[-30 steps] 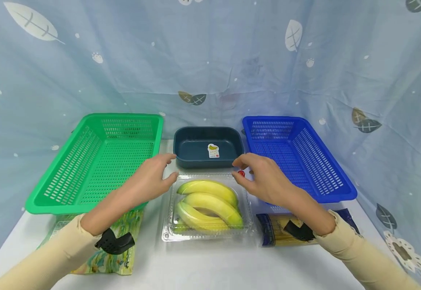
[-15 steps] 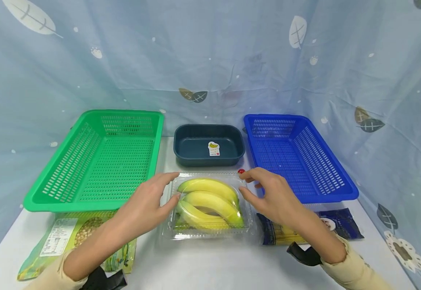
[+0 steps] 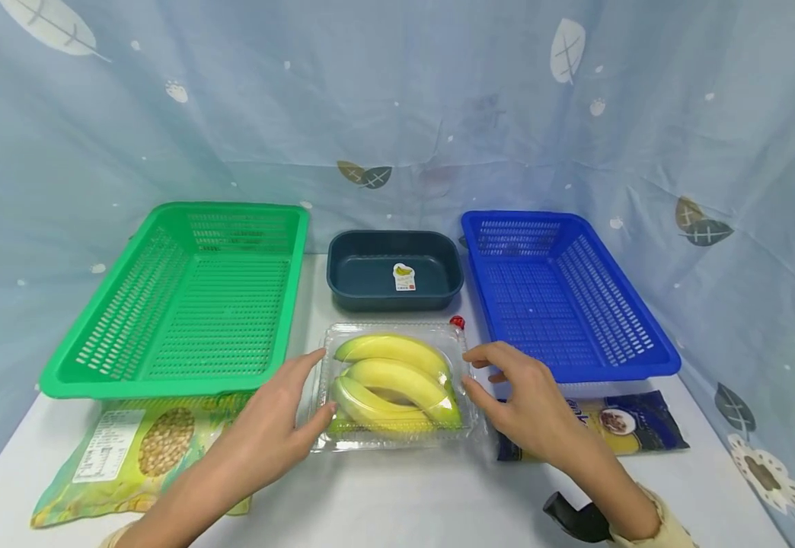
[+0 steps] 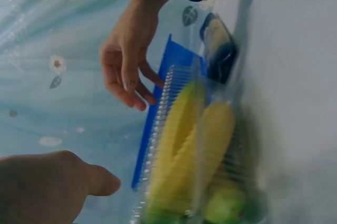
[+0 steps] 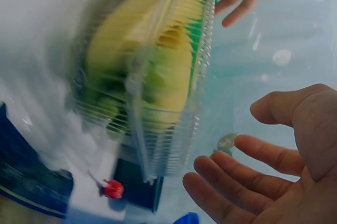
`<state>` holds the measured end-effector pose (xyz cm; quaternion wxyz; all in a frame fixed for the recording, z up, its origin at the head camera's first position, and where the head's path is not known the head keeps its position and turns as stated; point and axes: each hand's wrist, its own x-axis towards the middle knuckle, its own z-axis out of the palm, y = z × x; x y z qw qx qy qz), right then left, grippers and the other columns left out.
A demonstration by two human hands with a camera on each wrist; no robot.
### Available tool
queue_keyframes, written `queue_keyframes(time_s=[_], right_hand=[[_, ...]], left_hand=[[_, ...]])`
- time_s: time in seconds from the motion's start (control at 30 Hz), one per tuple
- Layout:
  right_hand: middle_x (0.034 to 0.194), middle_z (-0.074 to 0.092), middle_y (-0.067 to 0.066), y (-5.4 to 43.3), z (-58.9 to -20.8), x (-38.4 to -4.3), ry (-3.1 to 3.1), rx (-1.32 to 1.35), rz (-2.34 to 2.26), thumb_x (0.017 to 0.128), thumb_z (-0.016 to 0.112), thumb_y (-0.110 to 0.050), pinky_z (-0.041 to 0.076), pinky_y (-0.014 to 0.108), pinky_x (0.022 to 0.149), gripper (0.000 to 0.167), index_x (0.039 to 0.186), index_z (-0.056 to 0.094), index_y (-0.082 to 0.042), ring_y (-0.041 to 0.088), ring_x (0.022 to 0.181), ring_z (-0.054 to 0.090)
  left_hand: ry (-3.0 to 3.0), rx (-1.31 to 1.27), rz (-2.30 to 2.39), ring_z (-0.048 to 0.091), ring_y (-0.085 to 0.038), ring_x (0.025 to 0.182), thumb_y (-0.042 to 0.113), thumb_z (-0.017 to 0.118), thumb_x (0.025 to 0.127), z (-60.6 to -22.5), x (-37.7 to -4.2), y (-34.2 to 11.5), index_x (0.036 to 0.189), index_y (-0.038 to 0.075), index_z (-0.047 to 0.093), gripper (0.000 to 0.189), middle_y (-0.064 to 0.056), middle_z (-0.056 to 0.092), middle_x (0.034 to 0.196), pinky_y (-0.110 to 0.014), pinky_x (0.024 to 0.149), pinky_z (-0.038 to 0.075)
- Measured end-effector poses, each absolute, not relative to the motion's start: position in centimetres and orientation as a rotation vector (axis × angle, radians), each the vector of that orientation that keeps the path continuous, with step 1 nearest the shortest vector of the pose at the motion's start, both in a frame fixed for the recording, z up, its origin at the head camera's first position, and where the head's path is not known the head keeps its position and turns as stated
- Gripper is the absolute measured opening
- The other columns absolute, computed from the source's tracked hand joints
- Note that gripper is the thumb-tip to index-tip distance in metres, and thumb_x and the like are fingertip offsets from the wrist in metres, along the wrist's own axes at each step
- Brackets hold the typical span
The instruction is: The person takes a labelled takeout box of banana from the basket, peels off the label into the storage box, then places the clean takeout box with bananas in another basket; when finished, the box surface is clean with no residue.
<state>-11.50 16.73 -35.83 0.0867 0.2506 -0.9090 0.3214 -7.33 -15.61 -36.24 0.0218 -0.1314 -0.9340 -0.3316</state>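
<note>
A lidded clear plastic box (image 3: 349,329) with several yellow-green bananas (image 3: 397,377) inside sits on the white table. My left hand (image 3: 277,418) is at the box's left side, thumb and fingers spread, holding nothing. On the opposite side, my right hand (image 3: 524,396) is spread too, its fingertips close to the right edge of the lid. In the right wrist view the fingers (image 5: 247,182) of that hand are apart and relaxed, beside the box. The left wrist view shows my left thumb (image 4: 102,179) away from the lid's ridged edge.
Behind the box stands a dark teal tray (image 3: 363,297) with a banana sticker. A green basket (image 3: 233,304) is at left, a blue basket (image 3: 541,312) at right. A bag of beans (image 3: 164,441), a blue-yellow packet (image 3: 624,426) and a small red lollipop (image 5: 113,189) lie nearby.
Both hands have come back toward the near edge of the table, from above the box's far corners to its left and right sides. The box has stayed in place.
</note>
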Motion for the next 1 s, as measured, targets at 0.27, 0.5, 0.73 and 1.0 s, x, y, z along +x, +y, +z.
queue_keyframes(time_s=[0.27, 0.5, 0.73, 1.0], right_hand=[[0.115, 0.067, 0.003, 17.1, -37.5, -10.1, -2.755, 0.596, 1.067, 0.091, 0.076, -0.017, 0.06, 0.032, 0.074, 0.032, 0.121, 0.066, -0.014, 0.019, 0.094, 0.07], [0.127, 0.063, 0.013, 17.0, -39.7, -8.9, -2.67, 0.485, 1.253, 0.092, 0.076, -0.018, 0.059, 0.027, 0.066, 0.053, 0.14, 0.055, -0.011, 0.023, 0.09, 0.072], [0.136, 0.059, 0.014, 16.7, -41.0, -8.4, -2.67, 0.304, 1.355, 0.094, 0.073, -0.025, 0.059, 0.026, 0.067, 0.058, 0.146, 0.049, -0.015, 0.024, 0.097, 0.07], [0.139, 0.056, 0.017, 16.0, -41.9, -8.0, -2.72, 0.202, 1.51, 0.096, 0.07, -0.029, 0.058, 0.032, 0.079, 0.068, 0.153, 0.039, -0.011, 0.034, 0.117, 0.061]], left_hand=[[-2.902, -0.35, -1.169, 0.023, -0.042, 0.145, 0.032, 0.058, 0.102, -38.4, -7.3, -15.1, 0.158, -0.003, 0.011, 0.081, -0.027, 0.022, 0.159, -0.06, 0.114, 0.025], [-2.881, -0.237, -1.431, 0.02, -0.046, 0.145, 0.045, 0.049, 0.105, -39.6, -8.7, -14.7, 0.158, -0.002, 0.002, 0.085, -0.03, 0.013, 0.16, -0.062, 0.113, 0.023], [-2.841, -0.05, -1.692, 0.02, -0.047, 0.145, 0.047, 0.046, 0.105, -40.6, -10.5, -14.8, 0.16, 0.004, 0.002, 0.081, -0.031, 0.018, 0.159, -0.06, 0.115, 0.02], [-2.658, 0.002, -1.958, 0.037, -0.045, 0.138, 0.035, 0.048, 0.106, -41.7, -11.9, -14.9, 0.159, 0.002, 0.007, 0.074, -0.033, 0.034, 0.151, -0.056, 0.114, 0.028]])
